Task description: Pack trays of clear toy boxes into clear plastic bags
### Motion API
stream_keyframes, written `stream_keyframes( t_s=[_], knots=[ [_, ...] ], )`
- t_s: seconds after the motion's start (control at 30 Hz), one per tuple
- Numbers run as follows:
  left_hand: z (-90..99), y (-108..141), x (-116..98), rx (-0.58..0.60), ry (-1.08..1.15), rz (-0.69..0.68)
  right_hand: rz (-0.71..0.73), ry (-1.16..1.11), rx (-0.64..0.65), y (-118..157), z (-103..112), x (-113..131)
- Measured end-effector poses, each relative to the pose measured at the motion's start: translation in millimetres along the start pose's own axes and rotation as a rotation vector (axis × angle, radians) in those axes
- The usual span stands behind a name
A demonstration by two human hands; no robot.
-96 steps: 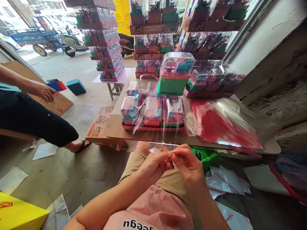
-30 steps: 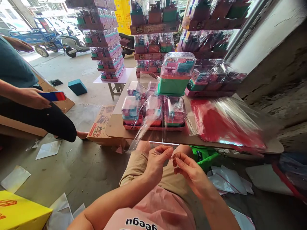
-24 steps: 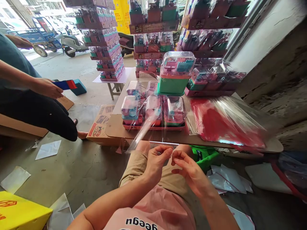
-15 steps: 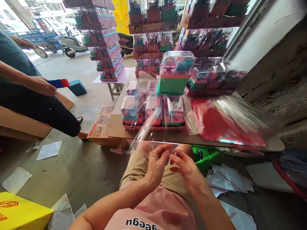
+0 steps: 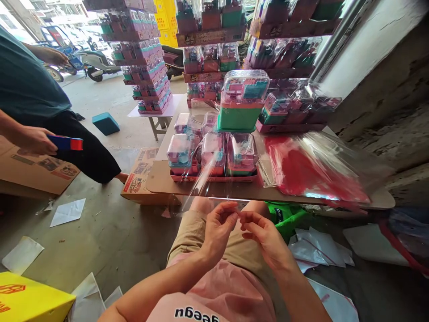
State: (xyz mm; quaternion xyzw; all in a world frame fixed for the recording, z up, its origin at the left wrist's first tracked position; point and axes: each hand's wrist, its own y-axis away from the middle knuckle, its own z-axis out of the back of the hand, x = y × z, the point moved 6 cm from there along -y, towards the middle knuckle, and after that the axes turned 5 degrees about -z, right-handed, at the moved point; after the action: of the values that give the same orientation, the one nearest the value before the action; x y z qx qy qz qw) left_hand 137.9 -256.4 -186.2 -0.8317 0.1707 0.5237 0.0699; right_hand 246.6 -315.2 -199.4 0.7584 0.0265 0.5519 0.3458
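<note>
My left hand (image 5: pixel 219 230) and my right hand (image 5: pixel 263 235) meet above my lap, just below the table edge. Each has thumb and forefinger pinched together, fingertips almost touching. Between them seems to be the thin edge of clear plastic film (image 5: pixel 204 176), which stretches down from the tray; its edge at my fingers is hard to make out. The cardboard tray (image 5: pixel 214 178) bears several clear-lidded toy boxes (image 5: pixel 212 150) in pink and teal. A larger box with a green base (image 5: pixel 237 117) stands up behind the front row.
Flat red-and-clear plastic bags (image 5: pixel 301 167) lie at the table's right. Tall stacks of wrapped trays (image 5: pixel 214 36) rise behind. On the left, a co-worker's hand (image 5: pixel 38 142) holds a blue and red object (image 5: pixel 67 143). Cartons (image 5: pixel 139 179) and loose sheets (image 5: pixel 68 212) lie on the floor.
My hands stay pinched in nearly the same place, my right fingertips drawn slightly closer together. The co-worker has shifted, and the blue and red object has moved left and down.
</note>
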Motion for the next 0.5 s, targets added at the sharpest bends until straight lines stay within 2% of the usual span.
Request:
stream_keyframes(
  t_s=[0.1, 0.17, 0.33, 0.4, 0.5],
  knots=[
    [-0.2, 0.4, -0.4, -0.019, 0.012, 0.022, 0.002, -0.113, -0.048, -0.6, 7.7, 1.5],
    [-1.9, 1.0, -1.1, -0.021, 0.013, 0.025, 0.035, -0.177, -0.022, -0.4, 7.0, 5.3],
    [-2.2, 3.8, -0.6, 0.021, 0.041, 0.065, 0.160, -0.051, 0.009, -2.5, 1.3, 14.1],
    [8.5, 2.4, -5.8, -0.013, 0.052, 0.034, 0.192, -0.011, -0.030, -5.0, 4.7, 14.4],
    [39.6, -1.2, -22.2, -0.173, 0.112, -0.055, 0.202, 0.013, -0.121, -9.6, 15.9, 12.8]
  ],
)
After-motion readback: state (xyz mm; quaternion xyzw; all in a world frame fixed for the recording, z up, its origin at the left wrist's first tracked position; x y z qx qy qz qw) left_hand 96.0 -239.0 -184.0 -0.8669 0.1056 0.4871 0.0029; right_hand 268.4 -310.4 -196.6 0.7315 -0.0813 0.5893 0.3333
